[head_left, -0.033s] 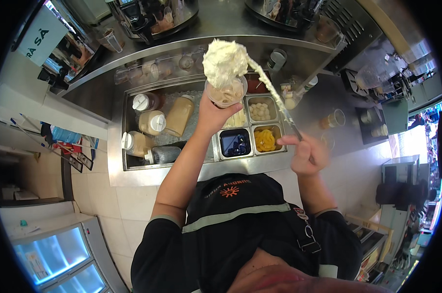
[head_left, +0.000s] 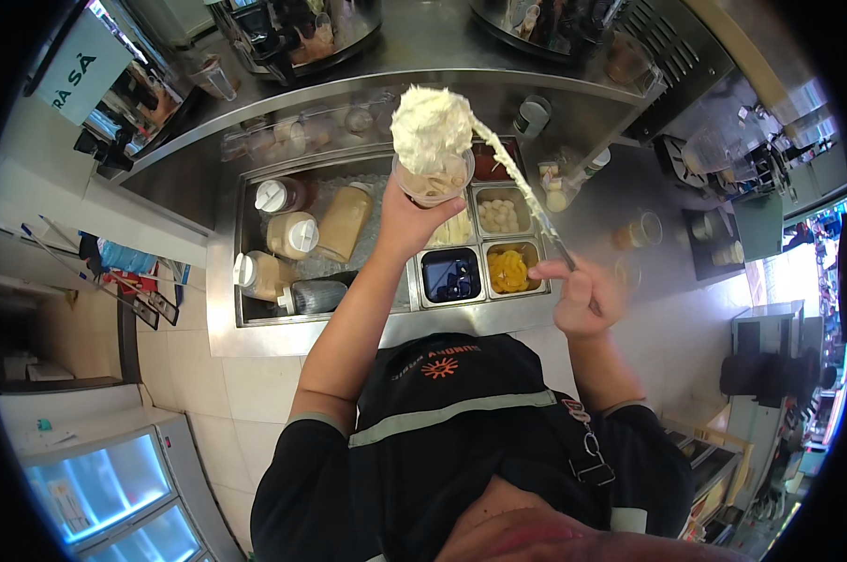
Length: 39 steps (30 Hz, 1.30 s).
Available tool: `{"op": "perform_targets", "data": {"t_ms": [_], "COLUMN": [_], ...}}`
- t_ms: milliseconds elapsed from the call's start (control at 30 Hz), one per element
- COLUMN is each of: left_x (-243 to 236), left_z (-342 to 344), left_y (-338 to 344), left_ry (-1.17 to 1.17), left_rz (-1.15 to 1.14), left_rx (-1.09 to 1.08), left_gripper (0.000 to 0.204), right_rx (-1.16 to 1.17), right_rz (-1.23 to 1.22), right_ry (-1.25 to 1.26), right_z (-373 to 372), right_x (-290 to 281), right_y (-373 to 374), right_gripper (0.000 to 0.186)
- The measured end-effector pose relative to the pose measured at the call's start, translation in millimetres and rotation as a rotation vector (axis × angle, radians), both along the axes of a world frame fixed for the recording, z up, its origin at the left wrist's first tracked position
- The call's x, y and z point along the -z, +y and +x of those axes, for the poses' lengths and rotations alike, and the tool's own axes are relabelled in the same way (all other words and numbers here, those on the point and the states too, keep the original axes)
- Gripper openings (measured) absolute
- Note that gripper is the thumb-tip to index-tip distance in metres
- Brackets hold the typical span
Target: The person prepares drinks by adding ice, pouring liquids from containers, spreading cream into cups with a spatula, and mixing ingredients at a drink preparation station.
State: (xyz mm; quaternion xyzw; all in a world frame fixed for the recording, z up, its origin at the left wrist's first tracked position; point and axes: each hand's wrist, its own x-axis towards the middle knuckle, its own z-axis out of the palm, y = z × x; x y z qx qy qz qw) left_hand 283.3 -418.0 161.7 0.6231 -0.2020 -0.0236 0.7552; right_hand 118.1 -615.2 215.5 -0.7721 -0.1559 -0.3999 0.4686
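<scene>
My left hand (head_left: 409, 220) grips a clear plastic cup (head_left: 433, 186) of pale brown iced drink above the topping well. A large lump of white cream (head_left: 433, 126) sits over the cup's mouth at the end of a long, cream-streaked metal spatula (head_left: 559, 244). My right hand (head_left: 582, 295) is closed round the spatula's handle, its index finger reaching out to the left. Below are steel pans of pale balls (head_left: 502, 214), yellow topping (head_left: 509, 270) and dark jelly (head_left: 449, 276). An ice bin (head_left: 334, 187) holding bottles and jugs (head_left: 290, 234) lies at the left.
A steel shelf (head_left: 592, 84) with machines (head_left: 297, 37) runs along the back. On the right counter stand a cup (head_left: 637, 231), a blender area (head_left: 709, 150) and containers. Cleaning tools (head_left: 133, 272) and a lit glass-door fridge (head_left: 105, 487) are at the left.
The lump of cream has dropped slightly toward the cup, and my right hand with the spatula has shifted a little. My left hand looks the same.
</scene>
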Motion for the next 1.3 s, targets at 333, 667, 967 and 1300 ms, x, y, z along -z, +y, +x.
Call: {"op": "perform_targets", "data": {"t_ms": [333,667,967,1300], "left_x": [-20.1,-46.9,-52.6,-62.2], "left_z": [-6.4,-25.2,-34.0,-40.4], "left_y": [-3.8,-5.5,-2.4,7.4], "left_ry": [0.001,-0.014,-0.013,-0.039], "left_rz": [-0.051,-0.026,-0.027,-0.073], "left_rx": [-0.021,-0.035,-0.042,-0.053], "left_gripper": [0.076,0.074,0.073,0.068], "right_rx": [-0.113,-0.152,-0.181,-0.219], "right_rz": [-0.046,-0.018,-0.163,-0.225], "right_ry": [-0.077,-0.138,-0.115,-0.124], "right_z": [5.5,6.1,-0.4,0.0], "right_x": [-18.0,-29.5,-35.5,-46.7], "right_y": [-11.3,-18.7,-20.9,-22.4], "right_gripper": [0.036,0.036,0.039,0.036]}}
